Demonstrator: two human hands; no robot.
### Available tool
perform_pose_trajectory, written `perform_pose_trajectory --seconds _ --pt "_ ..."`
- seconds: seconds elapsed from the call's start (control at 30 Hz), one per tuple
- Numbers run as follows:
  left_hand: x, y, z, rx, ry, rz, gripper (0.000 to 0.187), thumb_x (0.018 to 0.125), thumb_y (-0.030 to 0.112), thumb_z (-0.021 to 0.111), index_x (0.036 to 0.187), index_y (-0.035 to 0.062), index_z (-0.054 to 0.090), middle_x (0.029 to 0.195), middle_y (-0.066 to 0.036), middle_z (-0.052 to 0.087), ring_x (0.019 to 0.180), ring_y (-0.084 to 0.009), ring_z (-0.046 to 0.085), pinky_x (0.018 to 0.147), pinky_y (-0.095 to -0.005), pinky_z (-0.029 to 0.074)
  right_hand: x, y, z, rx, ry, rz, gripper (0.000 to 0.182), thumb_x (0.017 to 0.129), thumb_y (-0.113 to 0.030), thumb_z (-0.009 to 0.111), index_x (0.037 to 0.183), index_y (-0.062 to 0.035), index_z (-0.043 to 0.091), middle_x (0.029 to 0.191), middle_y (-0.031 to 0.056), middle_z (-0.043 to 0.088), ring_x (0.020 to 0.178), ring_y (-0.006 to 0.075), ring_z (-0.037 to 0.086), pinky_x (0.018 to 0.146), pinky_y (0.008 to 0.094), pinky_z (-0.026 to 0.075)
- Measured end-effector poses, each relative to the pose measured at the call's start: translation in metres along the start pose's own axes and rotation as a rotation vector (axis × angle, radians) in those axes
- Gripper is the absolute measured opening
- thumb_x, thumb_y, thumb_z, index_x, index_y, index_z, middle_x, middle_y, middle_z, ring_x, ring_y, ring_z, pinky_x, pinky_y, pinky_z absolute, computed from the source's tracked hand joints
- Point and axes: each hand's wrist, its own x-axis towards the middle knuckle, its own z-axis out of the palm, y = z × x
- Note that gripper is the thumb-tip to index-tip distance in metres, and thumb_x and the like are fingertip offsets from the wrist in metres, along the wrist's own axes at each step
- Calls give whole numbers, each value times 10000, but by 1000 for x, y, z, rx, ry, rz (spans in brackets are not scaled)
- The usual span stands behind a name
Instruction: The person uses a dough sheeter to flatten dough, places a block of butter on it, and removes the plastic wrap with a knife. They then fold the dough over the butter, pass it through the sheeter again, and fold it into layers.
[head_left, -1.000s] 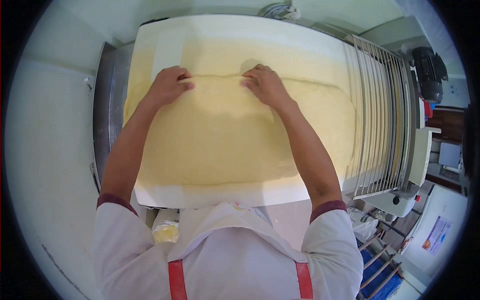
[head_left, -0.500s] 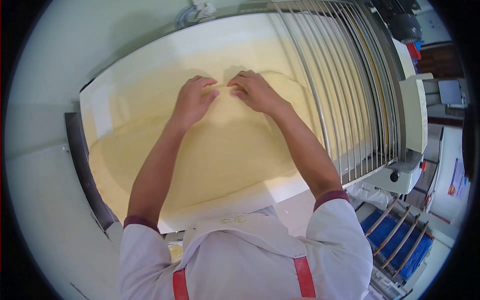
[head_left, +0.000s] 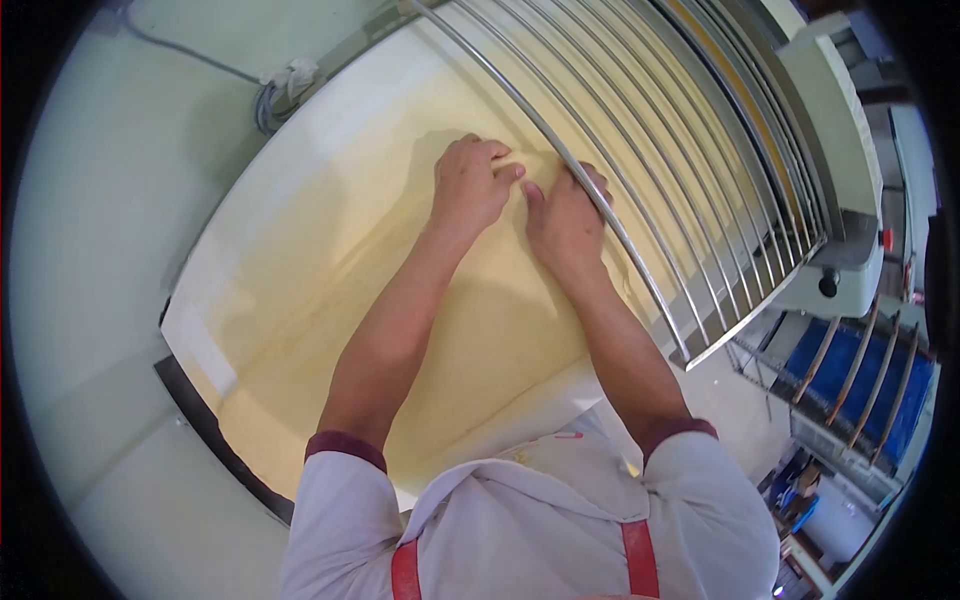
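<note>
A wide, thin sheet of pale yellow dough (head_left: pixel 480 300) lies over a white surface (head_left: pixel 200 340). At its far edge, my left hand (head_left: pixel 472 185) pinches the dough between thumb and fingers. Close beside it on the right, my right hand (head_left: pixel 568 220) has its thumb raised toward the left hand and its fingers curled over the dough edge, partly beneath the first bar of a metal rack (head_left: pixel 540 122). Some of the right fingertips are hidden behind that bar.
The rack's long metal bars slant across the right side, beside a white machine housing (head_left: pixel 830 285). A cable with a white wrapping (head_left: pixel 290 78) lies by the wall at the far left. A blue panel behind rusty bars (head_left: pixel 840 360) stands at the lower right.
The view has turned and shifted toward the rack. Both hands have moved right along the dough's far edge, and the right hand has come up to the rack's first bar.
</note>
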Motion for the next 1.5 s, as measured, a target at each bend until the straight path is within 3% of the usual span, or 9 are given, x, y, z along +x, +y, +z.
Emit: perform_pose_trajectory --seconds 0.37,0.47,0.67,0.8,0.87,1.0,1.2,1.37,1.5 --pt "17 -12 -2 -310 -102 163 272 787 158 742 1012 16 686 882 -126 648 871 -275 614 779 -362 488 4 10 1 147 19 -87 427 872 -262 623 1179 17 522 1038 171 532 983 321 498 842 447 380" --pt "28 -10 10 -23 -115 432 273 773 135 742 1020 32 684 919 -115 637 888 -289 597 796 -362 475 6 10 0 159 -1 -85 436 872 -253 622 1200 11 509 1037 168 535 991 319 500 847 445 379" --pt "30 6 8 -49 -191 126 218 759 113 737 963 68 674 1021 -74 634 999 -300 557 855 -361 451 -12 17 -8 50 161 -93 462 868 -239 616 1224 20 475 1070 173 526 1035 326 490 879 458 368" --pt "27 -5 8 -116 -132 353 220 783 174 724 985 111 664 1042 -50 639 1080 -276 528 900 -407 401 -33 24 -7 -46 264 -19 434 867 -237 614 1185 32 491 1111 187 516 1065 341 479 895 490 364" --pt "19 15 2 77 -249 432 242 797 221 719 1016 135 663 1059 -49 640 1093 -265 527 918 -436 377 -26 20 -19 44 24 83 441 867 -238 615 1185 41 491 1136 194 515 1088 347 473 917 503 357" --pt "20 23 7 125 -216 265 256 799 286 715 1005 141 667 1068 -44 643 1086 -252 536 931 -455 351 -44 27 -18 145 -110 126 430 869 -233 613 1180 39 494 1133 198 524 1074 351 486 916 499 367" --pt "28 1 11 55 -189 303 242 807 274 705 987 118 661 1059 -38 643 1059 -259 545 907 -468 365 -61 44 -19 12 228 -3 401 869 -223 616 1181 6 508 1044 179 552 960 346 520 836 471 404" --pt "23 17 7 160 -187 265 234 848 240 655 1037 103 655 1088 -44 640 1110 -264 532 1015 -519 307 -73 56 -30 168 -9 113 400 855 -199 638 1186 -7 521 1087 186 533 1014 361 501 875 478 396" --pt "9 24 11 230 -83 677 246 862 237 628 1088 140 646 1114 -19 634 1155 -220 521 1097 -499 213 -87 64 -31 172 118 89 355 855 -176 641 1145 -1 536 1042 192 539 984 363 507 859 483 403"
